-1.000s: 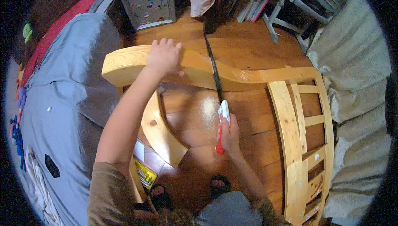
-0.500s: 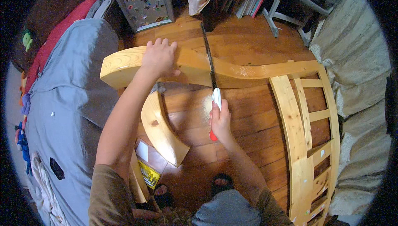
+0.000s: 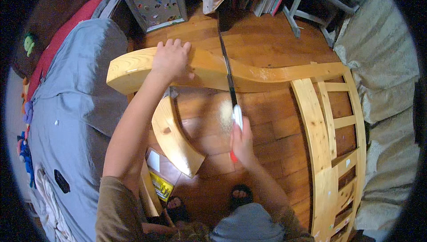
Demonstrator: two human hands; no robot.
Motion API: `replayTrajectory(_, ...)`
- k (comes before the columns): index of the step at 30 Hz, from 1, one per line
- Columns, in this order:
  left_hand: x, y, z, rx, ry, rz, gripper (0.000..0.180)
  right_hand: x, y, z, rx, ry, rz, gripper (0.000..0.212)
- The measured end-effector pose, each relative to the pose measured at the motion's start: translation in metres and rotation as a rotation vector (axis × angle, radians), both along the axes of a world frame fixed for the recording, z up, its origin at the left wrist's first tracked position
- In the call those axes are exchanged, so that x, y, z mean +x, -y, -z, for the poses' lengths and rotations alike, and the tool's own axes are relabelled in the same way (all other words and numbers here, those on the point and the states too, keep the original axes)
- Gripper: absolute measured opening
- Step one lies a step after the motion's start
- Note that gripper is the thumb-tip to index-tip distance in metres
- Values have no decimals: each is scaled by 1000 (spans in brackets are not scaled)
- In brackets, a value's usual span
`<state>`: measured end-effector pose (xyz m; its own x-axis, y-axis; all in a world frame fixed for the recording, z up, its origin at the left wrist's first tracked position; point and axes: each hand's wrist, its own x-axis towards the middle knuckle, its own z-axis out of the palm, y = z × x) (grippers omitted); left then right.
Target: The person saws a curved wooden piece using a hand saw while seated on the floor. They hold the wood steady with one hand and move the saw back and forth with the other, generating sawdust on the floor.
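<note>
A long, curved wooden beam (image 3: 207, 71) lies across the view above the floor. My left hand (image 3: 172, 59) presses on its left part, fingers over the far edge and thumb on the near side. In my right hand (image 3: 243, 142) is the white and red handle of a handsaw (image 3: 230, 84). The dark, thin blade crosses the beam right of my left hand and reaches past its far side. Pale sawdust (image 3: 225, 112) is heaped on the floor beside the handle. How deep the blade sits in the wood I cannot tell.
A curved wood piece (image 3: 171, 137) and a yellow tool case (image 3: 161, 186) lie near my feet. At right is a slatted wooden frame (image 3: 318, 153). A bed with a grey-blue cover (image 3: 75, 95) stands left; a grey cabinet (image 3: 155, 4) and books (image 3: 269, 2) are behind.
My right hand has drawn the saw toward me and slightly right, so its handle is farther from the beam. My left hand stays on the beam.
</note>
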<state>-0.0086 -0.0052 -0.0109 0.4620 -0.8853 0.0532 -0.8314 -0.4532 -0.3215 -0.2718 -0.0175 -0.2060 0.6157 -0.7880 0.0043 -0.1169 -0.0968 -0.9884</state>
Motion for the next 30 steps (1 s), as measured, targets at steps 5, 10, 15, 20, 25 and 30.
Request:
replayTrajectory(5, 5, -1, 5, -19, 1, 35, 74, 24, 13, -34, 280, 83, 23, 12)
replayTrajectory(10, 1, 6, -4, -11, -46, 10, 77, -88, -62, -20, 335, -67, 13, 22)
replayTrajectory(15, 6, -5, 2, -17, 24, 0, 74, -49, -43, 0, 193, 26, 4, 17)
replayTrajectory(20, -8, 10, -9, 68, -81, 2, 76, 42, 26, -10, 37, 115, 93, 12)
replayTrajectory(25, 3, 0, -4, 62, -50, -17, 74, -17, -31, -7, 201, 109, 36, 16)
replayTrajectory(30, 4, 2, 0, -46, 25, 60, 76, -101, -71, -21, 408, -161, -83, 43)
